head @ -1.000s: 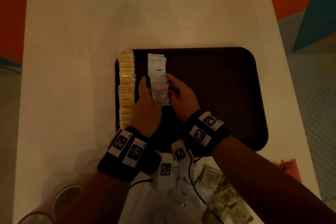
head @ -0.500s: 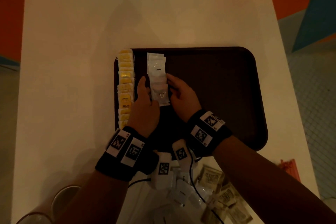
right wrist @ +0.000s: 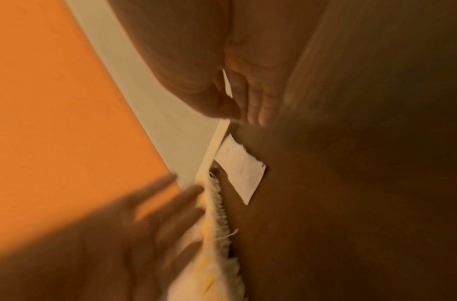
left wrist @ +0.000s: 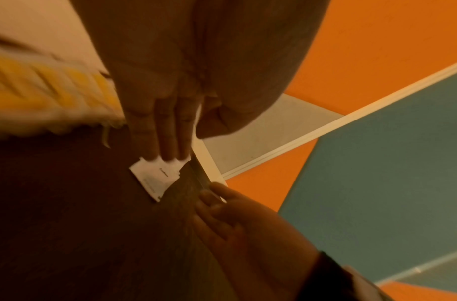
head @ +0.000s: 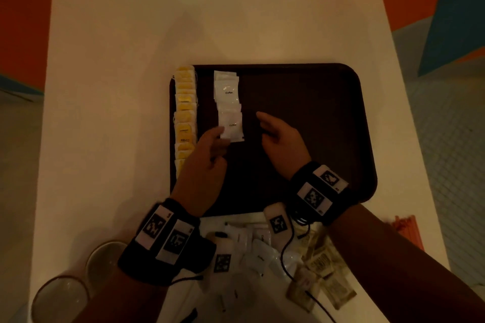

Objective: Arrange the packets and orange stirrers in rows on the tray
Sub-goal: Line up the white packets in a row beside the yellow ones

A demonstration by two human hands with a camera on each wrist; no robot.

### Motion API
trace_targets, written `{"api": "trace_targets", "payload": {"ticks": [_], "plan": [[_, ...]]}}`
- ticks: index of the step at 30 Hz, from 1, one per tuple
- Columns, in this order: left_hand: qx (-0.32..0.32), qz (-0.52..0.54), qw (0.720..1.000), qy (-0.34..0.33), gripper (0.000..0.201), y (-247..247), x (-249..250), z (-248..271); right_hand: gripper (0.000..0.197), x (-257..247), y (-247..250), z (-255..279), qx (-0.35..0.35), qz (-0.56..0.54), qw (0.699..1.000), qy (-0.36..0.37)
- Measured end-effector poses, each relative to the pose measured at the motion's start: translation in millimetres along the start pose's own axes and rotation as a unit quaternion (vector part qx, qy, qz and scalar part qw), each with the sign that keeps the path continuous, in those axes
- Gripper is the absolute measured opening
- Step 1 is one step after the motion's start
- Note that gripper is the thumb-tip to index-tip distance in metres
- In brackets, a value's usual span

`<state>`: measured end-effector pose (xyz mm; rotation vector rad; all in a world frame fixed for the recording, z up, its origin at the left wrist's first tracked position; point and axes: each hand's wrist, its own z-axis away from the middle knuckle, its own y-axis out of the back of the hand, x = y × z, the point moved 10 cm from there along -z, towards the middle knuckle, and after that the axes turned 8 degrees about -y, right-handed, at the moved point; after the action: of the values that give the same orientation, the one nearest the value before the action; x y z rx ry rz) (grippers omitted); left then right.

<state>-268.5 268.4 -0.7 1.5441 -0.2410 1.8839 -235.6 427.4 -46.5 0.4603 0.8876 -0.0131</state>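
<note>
A dark brown tray (head: 315, 102) holds a row of yellow packets (head: 185, 113) along its left edge. Beside it runs a row of overlapping white coffee packets (head: 228, 102). My left hand (head: 207, 149) reaches in from below, and its straight fingers touch the lower left corner of the nearest white packet (head: 232, 126). The left wrist view shows those fingers (left wrist: 168, 138) flat on that packet (left wrist: 157, 177). My right hand (head: 280, 136) hovers open over bare tray, a little right of the white row, holding nothing. Orange stirrers (head: 408, 231) lie on the table at the right.
Loose white packets (head: 252, 246) and brown sugar packets (head: 322, 267) lie heaped on the white table (head: 131, 60) below the tray, under my wrists. Two cups (head: 102, 259) stand at the near left corner. The right half of the tray is bare.
My right hand has let go of the nearest white packet and moved right, away from the row. My left hand has slid down so that only its fingertips touch the packet's corner.
</note>
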Motion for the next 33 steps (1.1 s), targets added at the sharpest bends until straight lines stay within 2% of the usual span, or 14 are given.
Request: {"api": "trace_targets", "payload": {"ticks": [4, 7, 9, 11, 13, 16, 18, 20, 22, 24, 27, 29, 31, 33], "plan": [[-0.016, -0.072, 0.997, 0.002, 0.032, 6, -15, 53, 0.036, 15, 7, 52, -0.058, -0.007, 0.998, 0.009], [-0.047, -0.131, 0.990, 0.021, 0.027, -4, -39, 86, 0.028, 43, -8, 88, -0.124, 0.098, 0.987, -0.028], [-0.076, -0.164, 0.983, 0.035, 0.033, -17, -53, 103, 0.029, 56, -14, 104, -0.119, 0.172, 0.978, -0.021], [-0.082, -0.188, 0.978, 0.035, 0.041, -27, -62, 111, 0.031, 57, -21, 114, -0.092, 0.219, 0.971, 0.024], [-0.081, -0.211, 0.974, 0.028, 0.048, -36, -70, 114, 0.029, 52, -27, 122, -0.074, 0.232, 0.967, 0.081], [-0.088, -0.298, 0.950, 0.029, 0.058, -47, -78, 116, 0.024, 51, -26, 134, -0.047, 0.241, 0.963, 0.109], [-0.090, -0.362, 0.928, 0.023, 0.063, -52, -77, 117, 0.035, 63, -40, 141, -0.090, 0.304, 0.943, 0.103], [-0.082, -0.389, 0.917, 0.016, 0.059, -53, -72, 116, 0.057, 79, -58, 149, -0.150, 0.375, 0.911, 0.085], [-0.072, -0.380, 0.922, 0.014, 0.047, -52, -72, 115, 0.068, 80, -68, 153, -0.150, 0.406, 0.896, 0.101], [-0.078, -0.359, 0.930, 0.011, 0.035, -54, -75, 114, 0.069, 76, -73, 154, -0.132, 0.422, 0.890, 0.113], [-0.083, -0.302, 0.950, 0.004, 0.022, -54, -72, 116, 0.062, 75, -78, 150, -0.142, 0.411, 0.896, 0.088], [-0.072, -0.266, 0.960, 0.039, 0.023, -45, -77, 118, 0.054, 73, -81, 149, -0.167, 0.379, 0.907, 0.073], [-0.037, -0.161, 0.982, 0.094, 0.027, -33, -87, 123, 0.046, 70, -82, 150, -0.189, 0.371, 0.907, 0.068], [0.015, 0.007, 0.990, 0.139, 0.024, -28, -92, 130, 0.036, 69, -75, 149, -0.186, 0.345, 0.919, 0.051]]}}
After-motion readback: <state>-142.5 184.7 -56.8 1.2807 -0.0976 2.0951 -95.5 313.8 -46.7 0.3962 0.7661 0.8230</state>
